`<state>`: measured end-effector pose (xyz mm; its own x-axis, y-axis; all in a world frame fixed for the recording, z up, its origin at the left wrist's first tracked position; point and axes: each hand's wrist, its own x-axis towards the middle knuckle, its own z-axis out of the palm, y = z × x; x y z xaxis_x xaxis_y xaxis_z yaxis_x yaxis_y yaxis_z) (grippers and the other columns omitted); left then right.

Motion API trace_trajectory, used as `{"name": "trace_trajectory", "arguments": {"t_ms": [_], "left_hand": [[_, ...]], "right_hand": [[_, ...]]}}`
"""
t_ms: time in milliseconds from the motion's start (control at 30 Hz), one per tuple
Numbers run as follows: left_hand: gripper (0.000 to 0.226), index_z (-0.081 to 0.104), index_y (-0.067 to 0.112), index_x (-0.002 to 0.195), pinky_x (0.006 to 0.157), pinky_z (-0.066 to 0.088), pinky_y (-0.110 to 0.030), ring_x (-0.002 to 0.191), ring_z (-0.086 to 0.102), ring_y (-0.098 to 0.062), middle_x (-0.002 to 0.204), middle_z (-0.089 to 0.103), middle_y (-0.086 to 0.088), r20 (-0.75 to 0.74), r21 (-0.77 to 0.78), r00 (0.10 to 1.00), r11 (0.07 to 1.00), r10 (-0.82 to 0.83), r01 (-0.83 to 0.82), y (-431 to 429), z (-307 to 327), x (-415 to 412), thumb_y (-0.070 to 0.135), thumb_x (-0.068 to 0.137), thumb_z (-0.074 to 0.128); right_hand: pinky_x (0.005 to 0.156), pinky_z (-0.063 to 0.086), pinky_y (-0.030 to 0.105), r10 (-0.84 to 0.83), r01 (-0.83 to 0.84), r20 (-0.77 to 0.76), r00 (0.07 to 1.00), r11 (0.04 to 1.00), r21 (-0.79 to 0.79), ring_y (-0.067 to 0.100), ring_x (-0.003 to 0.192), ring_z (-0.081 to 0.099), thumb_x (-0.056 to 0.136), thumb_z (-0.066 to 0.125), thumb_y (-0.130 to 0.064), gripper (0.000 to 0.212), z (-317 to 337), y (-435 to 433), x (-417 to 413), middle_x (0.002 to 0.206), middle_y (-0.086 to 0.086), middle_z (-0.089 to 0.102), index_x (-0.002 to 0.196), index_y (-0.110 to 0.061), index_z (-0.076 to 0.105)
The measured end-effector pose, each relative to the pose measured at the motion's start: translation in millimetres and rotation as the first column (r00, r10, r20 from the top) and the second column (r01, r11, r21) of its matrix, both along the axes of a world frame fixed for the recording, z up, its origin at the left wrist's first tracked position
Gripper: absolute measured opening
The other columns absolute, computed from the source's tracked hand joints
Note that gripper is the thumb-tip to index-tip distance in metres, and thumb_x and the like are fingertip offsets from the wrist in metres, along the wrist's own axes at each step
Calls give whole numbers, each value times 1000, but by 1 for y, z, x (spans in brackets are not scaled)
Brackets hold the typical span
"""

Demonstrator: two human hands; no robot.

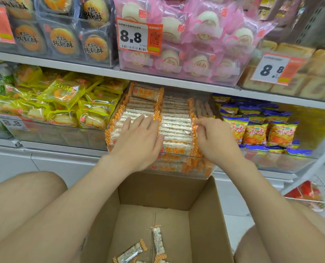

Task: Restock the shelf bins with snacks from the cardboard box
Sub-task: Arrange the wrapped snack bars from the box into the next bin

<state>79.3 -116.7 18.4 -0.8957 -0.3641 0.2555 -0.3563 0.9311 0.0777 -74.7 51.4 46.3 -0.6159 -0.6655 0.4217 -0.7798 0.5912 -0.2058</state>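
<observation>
A clear shelf bin (pixel 177 168) on the lower shelf holds rows of rice-cracker bars (pixel 175 128) in orange-checked wrappers. My left hand (pixel 139 137) lies flat on the left row with straight fingers. My right hand (pixel 213 137) is at the right end of the middle row, its fingers curled at the bars' orange wrapper ends. Below, an open cardboard box (pixel 167 190) stands on the floor between my knees, with a few loose bars (pixel 158 242) on its bottom.
Beside the bin sit a bin of yellow-wrapped pastries (pixel 63 103) on the left and blue-and-orange snack bags (pixel 262 130) on the right. The shelf above carries walnut cakes (pixel 63 40), pink-wrapped cakes (pixel 195 44) and price tags (pixel 139 37). A wire rack (pixel 309 190) stands at right.
</observation>
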Motion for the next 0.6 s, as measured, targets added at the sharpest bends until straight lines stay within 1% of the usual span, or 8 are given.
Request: {"name": "trace_trajectory", "arguments": {"t_ms": [67, 133, 267, 333, 400, 467, 567, 600], "left_hand": [[56, 39, 17, 156, 126, 19, -53, 151, 31, -26, 161, 41, -4, 7, 21, 1000, 1000, -6, 5, 1, -2, -2, 46, 111, 22], [55, 38, 17, 157, 126, 20, -53, 152, 31, -25, 162, 40, -3, -1, 43, 1000, 999, -7, 7, 2, -2, -3, 45, 111, 25], [55, 36, 20, 158, 127, 17, -54, 155, 26, -27, 164, 37, -3, -25, 64, 1000, 998, 5, -3, 0, -1, -5, 47, 111, 25], [58, 32, 22, 160, 127, 12, -57, 157, 19, -33, 168, 31, -5, -22, 64, 998, 996, 66, -64, -2, -1, -5, 51, 110, 24], [63, 27, 26, 162, 126, 7, -60, 158, 12, -37, 170, 26, -6, -8, 81, 990, 987, 140, -138, -6, -2, -4, 57, 108, 20], [68, 27, 27, 161, 125, 5, -63, 159, 9, -38, 171, 24, -6, 1, 94, 985, 981, 173, -172, -11, -2, -3, 61, 103, 13], [69, 33, 23, 158, 125, 8, -63, 158, 12, -37, 168, 28, -6, -12, 102, 985, 980, 173, -171, -17, 0, -2, 58, 102, 13], [67, 35, 22, 156, 125, 9, -63, 157, 13, -38, 167, 30, -7, -12, 98, 985, 981, 170, -168, -20, 0, -1, 56, 103, 15]], "right_hand": [[90, 56, 40, 53, -55, 58, 997, 998, 28, 31, 103, 70, 101, 49, -9, 36, -2, 7, -2, 114, 11, 77, 128, -10, 72], [90, 57, 40, 45, -45, 91, 995, 999, 1, 26, 99, 71, 101, 48, -11, 38, -3, 11, -4, 110, 7, 78, 132, -15, 70], [101, 48, 40, 13, -12, 8, 1000, 996, -85, 26, 116, 62, 97, 52, -8, 37, -8, 4, 7, 121, 7, 72, 130, -13, 70], [107, 43, 38, 103, -99, 23, 994, 987, -126, 26, 124, 58, 100, 50, -8, 38, -10, -10, 23, 130, 8, 68, 134, -10, 66], [111, 42, 39, 207, -203, 28, 978, 972, -117, 28, 130, 57, 102, 47, -9, 40, -10, -33, 32, 137, 10, 65, 139, -8, 62], [108, 44, 40, 226, -220, 77, 971, 972, -84, 32, 128, 59, 104, 44, -13, 39, -7, -65, 29, 136, 13, 65, 139, -6, 60], [91, 45, 41, 100, -92, 195, 976, 995, -48, 41, 117, 61, 107, 43, -22, 31, 0, -115, 13, 123, 20, 67, 125, -2, 58], [89, 45, 42, 44, -32, 229, 973, 998, -56, 43, 116, 60, 107, 44, -25, 30, 3, -130, 8, 121, 22, 66, 121, -1, 57]]}}
